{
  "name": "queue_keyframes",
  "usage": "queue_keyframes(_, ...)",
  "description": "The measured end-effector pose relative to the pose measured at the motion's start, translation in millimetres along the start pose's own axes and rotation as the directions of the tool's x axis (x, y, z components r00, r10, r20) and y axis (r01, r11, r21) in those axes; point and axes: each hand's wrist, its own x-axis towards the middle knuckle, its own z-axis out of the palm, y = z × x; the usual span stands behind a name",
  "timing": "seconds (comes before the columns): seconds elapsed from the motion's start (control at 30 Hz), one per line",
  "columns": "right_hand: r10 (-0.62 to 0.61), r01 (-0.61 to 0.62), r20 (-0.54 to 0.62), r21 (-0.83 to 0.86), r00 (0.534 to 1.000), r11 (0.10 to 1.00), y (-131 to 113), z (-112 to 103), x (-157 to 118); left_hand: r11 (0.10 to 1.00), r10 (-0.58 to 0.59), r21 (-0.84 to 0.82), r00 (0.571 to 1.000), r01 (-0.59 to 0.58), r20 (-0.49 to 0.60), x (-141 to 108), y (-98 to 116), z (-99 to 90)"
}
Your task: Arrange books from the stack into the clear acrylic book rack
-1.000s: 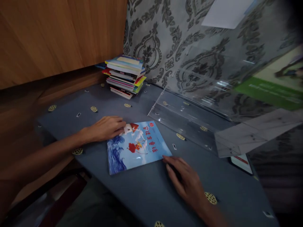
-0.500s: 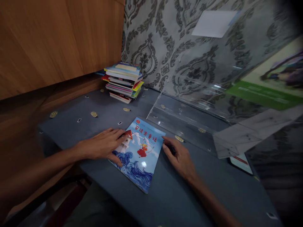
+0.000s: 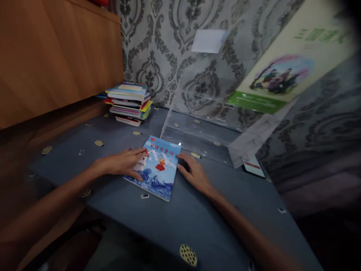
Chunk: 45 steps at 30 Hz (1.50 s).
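Note:
A blue picture book [image 3: 158,169] lies closed on the table, front cover up. Red Chinese characters run across its top, above a red-dressed figure, a white tower and dark blue waves. My left hand [image 3: 124,164] rests on the left side of the cover, fingers stretched out and thumb apart. At the right edge, my right hand [image 3: 194,172] touches the book with its fingertips, the index finger and thumb apart and slightly bent. A clear acrylic stand [image 3: 197,141] is just beyond the book.
A stack of books [image 3: 129,103] stands at the back left beside a wooden cabinet [image 3: 62,56]. On the right, the stand carries a cream and green book [image 3: 279,75]. A phone-like device [image 3: 254,168] lies partly under it. The patterned table cover [image 3: 113,195] ends near me.
The view has shifted, showing more of the stand's book. The blue book has slid slightly away from the near table edge and turned a little, uncovering a printed label; both hands stay on it.

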Motion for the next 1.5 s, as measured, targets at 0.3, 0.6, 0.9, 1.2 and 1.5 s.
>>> queue_keyframes(0.3,0.011,-0.013,0.016,0.124,1.0,0.992,-25,-2,-33,0.974,0.219,0.083,0.97,-0.211,-0.107,-12,75,5.2)
queue_keyframes(0.6,0.051,-0.056,0.026,0.249,0.998,0.967,-45,-2,-50,0.938,0.283,0.259,0.941,-0.232,-0.184,1,86,20.8)
queue_keyframes(0.9,0.11,-0.078,-0.06,0.385,0.992,0.919,-51,-5,-50,0.897,0.396,0.294,0.896,-0.331,-0.201,2,78,8.8)
queue_keyframes(1.2,-0.015,0.06,-0.097,0.479,0.995,0.876,-58,-6,-53,0.936,0.32,0.2,0.938,-0.291,-0.135,5,76,-4.7)
queue_keyframes(1.5,-0.097,0.14,-0.116,0.451,0.988,0.881,-63,-6,-55,0.931,0.337,0.195,0.932,-0.308,-0.136,0,77,1.7)
